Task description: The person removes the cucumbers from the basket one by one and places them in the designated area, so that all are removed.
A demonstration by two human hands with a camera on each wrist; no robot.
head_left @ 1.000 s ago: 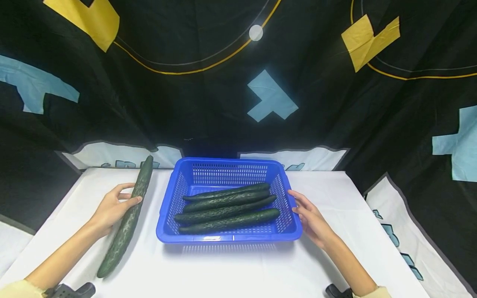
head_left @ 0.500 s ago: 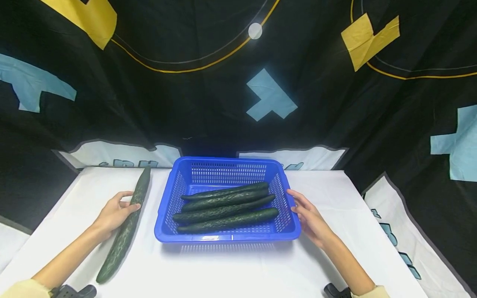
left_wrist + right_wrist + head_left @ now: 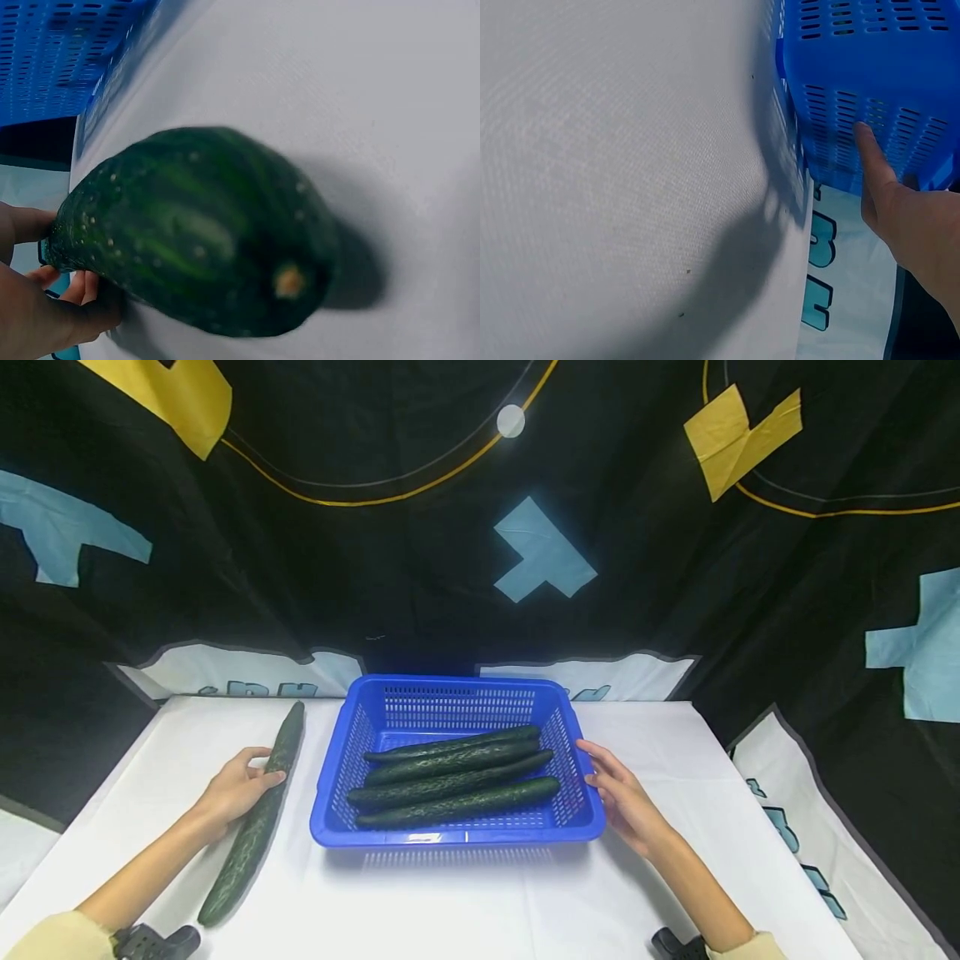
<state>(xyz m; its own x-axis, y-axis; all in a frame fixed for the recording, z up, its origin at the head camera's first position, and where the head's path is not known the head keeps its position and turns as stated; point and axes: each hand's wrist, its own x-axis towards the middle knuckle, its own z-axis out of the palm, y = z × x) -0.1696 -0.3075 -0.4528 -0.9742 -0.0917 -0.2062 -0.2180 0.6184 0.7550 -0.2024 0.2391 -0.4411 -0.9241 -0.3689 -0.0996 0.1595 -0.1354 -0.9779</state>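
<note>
My left hand [image 3: 234,787] grips a long dark green cucumber [image 3: 255,827] near its middle, thumb over the near side. The cucumber lies lengthwise on the white cloth, left of a blue plastic basket [image 3: 465,838]. In the left wrist view its rounded end [image 3: 217,232] fills the middle, with the left fingers at its far part. Inside the basket several more cucumbers [image 3: 457,789] lie side by side. At the basket's right side, my right hand [image 3: 626,802] touches the rim with its fingertips; the right wrist view shows a straight finger against the slotted wall [image 3: 832,127].
A white cloth [image 3: 450,910] covers the table. Behind it hangs a black curtain [image 3: 420,585] with yellow and light blue patches. The basket stands between the two hands.
The left hand has lowered the cucumber onto the cloth; its far end has come down. Over the last half second it barely moves. The right hand stays at the basket.
</note>
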